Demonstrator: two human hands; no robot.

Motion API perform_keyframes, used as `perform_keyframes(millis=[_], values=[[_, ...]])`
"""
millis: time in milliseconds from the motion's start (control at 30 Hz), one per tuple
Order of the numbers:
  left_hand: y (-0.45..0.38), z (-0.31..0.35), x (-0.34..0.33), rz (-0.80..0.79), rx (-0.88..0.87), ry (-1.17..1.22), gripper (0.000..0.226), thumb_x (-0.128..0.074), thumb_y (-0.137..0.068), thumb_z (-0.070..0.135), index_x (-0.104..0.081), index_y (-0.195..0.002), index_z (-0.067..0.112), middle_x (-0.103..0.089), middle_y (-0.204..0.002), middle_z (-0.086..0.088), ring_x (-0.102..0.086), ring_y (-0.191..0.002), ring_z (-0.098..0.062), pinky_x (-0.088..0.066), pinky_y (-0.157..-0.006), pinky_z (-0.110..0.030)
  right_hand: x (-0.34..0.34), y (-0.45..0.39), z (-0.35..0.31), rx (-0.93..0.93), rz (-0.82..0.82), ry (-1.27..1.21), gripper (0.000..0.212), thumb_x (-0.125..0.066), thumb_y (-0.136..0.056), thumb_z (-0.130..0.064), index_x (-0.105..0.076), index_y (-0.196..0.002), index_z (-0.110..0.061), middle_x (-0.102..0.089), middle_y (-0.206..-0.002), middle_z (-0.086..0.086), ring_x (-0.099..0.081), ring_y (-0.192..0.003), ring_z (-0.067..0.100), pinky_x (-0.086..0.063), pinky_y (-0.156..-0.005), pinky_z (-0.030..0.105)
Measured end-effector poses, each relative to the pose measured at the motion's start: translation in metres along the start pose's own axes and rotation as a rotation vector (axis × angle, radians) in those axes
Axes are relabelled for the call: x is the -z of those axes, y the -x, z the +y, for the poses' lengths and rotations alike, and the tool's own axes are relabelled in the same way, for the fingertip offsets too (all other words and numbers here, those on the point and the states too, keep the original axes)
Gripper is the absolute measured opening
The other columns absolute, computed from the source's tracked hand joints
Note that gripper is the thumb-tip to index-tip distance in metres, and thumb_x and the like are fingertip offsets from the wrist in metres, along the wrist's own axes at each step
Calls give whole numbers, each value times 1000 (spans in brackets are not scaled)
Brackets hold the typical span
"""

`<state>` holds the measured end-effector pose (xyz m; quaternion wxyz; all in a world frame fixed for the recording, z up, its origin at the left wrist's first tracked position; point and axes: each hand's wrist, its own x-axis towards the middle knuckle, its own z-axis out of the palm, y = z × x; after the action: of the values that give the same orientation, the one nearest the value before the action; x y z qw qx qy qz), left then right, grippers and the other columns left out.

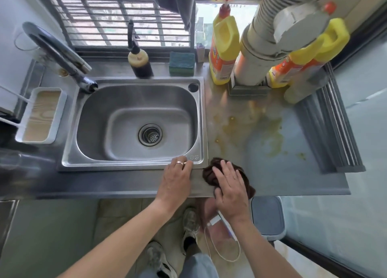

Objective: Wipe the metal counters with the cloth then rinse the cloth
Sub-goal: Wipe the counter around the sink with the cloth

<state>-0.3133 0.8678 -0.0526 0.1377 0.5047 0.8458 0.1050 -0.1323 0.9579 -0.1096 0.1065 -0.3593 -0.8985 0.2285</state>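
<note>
A dark brown cloth (209, 173) lies bunched on the metal counter (293, 177) just right of the sink's front corner. My right hand (229, 185) presses flat on top of it, fingers spread, covering most of it. My left hand (178, 177) rests on the front rim of the steel sink (134, 164), fingers curled on the rim, a ring on one finger, holding nothing. Yellowish smears and crumbs (266, 131) stain the counter beyond the cloth. The faucet (60, 55) arches over the sink's back left corner, with no water running.
Two yellow detergent bottles (224, 47) (303, 62) and a wide ribbed pipe (263, 43) stand at the back right. A dark dispenser bottle (139, 62) and green sponge (181, 63) sit behind the sink. A white tray (40, 114) lies left; a rolled rack (335, 131) lines the right edge.
</note>
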Motion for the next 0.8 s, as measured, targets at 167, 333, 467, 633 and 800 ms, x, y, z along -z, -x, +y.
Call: perform_keyframes(millis=[167,333,467,633,800], values=[[-24,21,-6,-15,-26,-1,43,-60,-70,-4,-59,-107,17,-56,-111,-3,-53,-98,-24,-49,-78,-34,17,-26,20,-127,112,-64,59,-46,-88,-15,-56,-146,-17,-40,-163,6,-29,-155,22,-31,-122,54],[-46,36,-8,13,12,25,33,-53,-79,-3,-52,-105,18,-53,-105,0,-51,-96,-20,-49,-79,-34,17,-20,13,90,-112,11,68,-54,-93,-35,-34,-159,-37,-21,-170,-8,-7,-160,16,-5,-129,49],[-61,43,-11,43,40,40,36,-45,-80,1,-52,-113,15,-55,-105,-1,-51,-95,-21,-49,-81,-32,10,-43,12,71,-129,41,65,-45,-99,-40,-28,-161,-34,-15,-172,-8,-2,-160,15,-2,-130,47],[-70,45,-14,120,97,102,44,-54,-81,0,-52,-123,11,-61,-106,-5,-57,-95,-23,-51,-82,-35,2,-76,7,40,-81,30,64,-43,-101,-36,-25,-162,-34,-12,-172,-8,0,-160,14,2,-130,44],[-73,46,-15,161,112,94,38,-52,-86,0,-54,-123,7,-62,-102,-7,-56,-90,-24,-49,-77,-34,-4,-124,10,14,35,-11,54,-52,-100,-27,-45,-154,-29,-32,-167,-1,-20,-158,22,-5,-128,44]])
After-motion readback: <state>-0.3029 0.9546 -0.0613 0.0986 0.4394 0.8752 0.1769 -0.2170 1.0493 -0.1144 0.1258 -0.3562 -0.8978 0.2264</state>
